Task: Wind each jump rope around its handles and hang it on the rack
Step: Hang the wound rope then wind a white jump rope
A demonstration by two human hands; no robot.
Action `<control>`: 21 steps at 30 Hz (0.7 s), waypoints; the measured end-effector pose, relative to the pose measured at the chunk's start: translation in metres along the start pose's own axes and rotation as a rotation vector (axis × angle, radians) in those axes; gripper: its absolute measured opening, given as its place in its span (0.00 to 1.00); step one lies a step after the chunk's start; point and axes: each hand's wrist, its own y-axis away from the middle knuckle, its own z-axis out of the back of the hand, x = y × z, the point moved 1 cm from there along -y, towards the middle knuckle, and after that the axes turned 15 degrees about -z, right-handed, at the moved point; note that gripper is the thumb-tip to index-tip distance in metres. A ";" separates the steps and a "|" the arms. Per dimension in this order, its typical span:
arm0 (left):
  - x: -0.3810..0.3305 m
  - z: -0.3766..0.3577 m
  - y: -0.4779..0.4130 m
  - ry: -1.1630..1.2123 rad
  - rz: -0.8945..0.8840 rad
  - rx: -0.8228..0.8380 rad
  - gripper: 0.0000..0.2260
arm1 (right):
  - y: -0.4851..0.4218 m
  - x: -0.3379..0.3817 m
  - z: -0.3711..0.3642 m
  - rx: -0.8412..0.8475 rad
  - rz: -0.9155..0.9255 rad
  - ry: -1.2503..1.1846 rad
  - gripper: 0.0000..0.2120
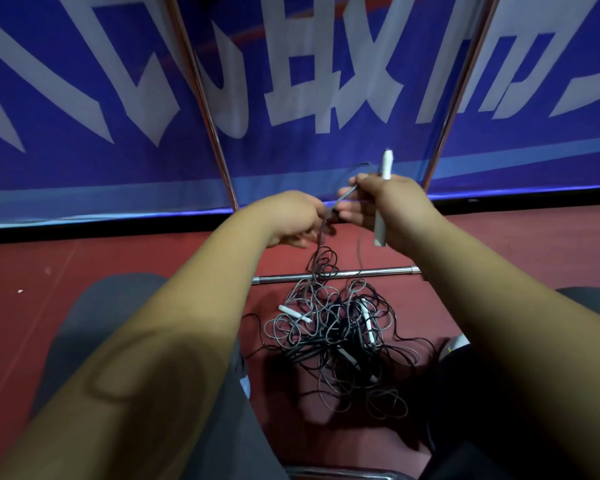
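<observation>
Along the back of the scene a blue banner (118, 98) with big white characters fills the upper half; below it the red floor (84, 258) runs toward you; your legs in dark trousers (94, 323) frame the lower corners, and your two bare forearms reach forward between them. The metal rack (207, 109) stands in front of the banner; two slanted poles rise from the floor and spread apart toward the top, and a bottom bar (371, 273) lies flat on the floor between their feet. Just in front of that bar, between your knees, sits a tangled pile of jump ropes (336, 341); grey and black cords loop over each other, and several white handles (293, 313) poke out of the heap. Your right hand (392, 206) is raised above the pile, fingers curled round one white handle (387, 162); the handle stands nearly upright, its tip above the fist and its butt below it. Your left hand (291, 216) is just beside the right, pinching the grey cord (343, 197) that runs from the handle; below your left fingers the cord drops in loose coils across the bar and into the pile.
</observation>
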 end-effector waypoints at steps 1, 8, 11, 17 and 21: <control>0.000 -0.005 0.003 -0.096 -0.001 0.095 0.14 | -0.003 0.003 0.002 -0.009 0.017 -0.072 0.07; 0.003 -0.008 -0.001 -0.123 -0.025 0.139 0.11 | -0.009 0.005 0.013 -0.081 0.000 -0.220 0.09; 0.001 -0.007 -0.004 -0.045 -0.044 0.030 0.11 | -0.008 0.004 0.014 -0.082 -0.062 -0.116 0.10; -0.013 0.002 -0.006 0.512 -0.152 -0.322 0.06 | -0.006 -0.025 0.012 0.014 -0.309 0.624 0.11; -0.013 0.014 -0.009 0.731 -0.175 -0.437 0.08 | -0.001 -0.034 0.005 0.139 -0.260 0.680 0.11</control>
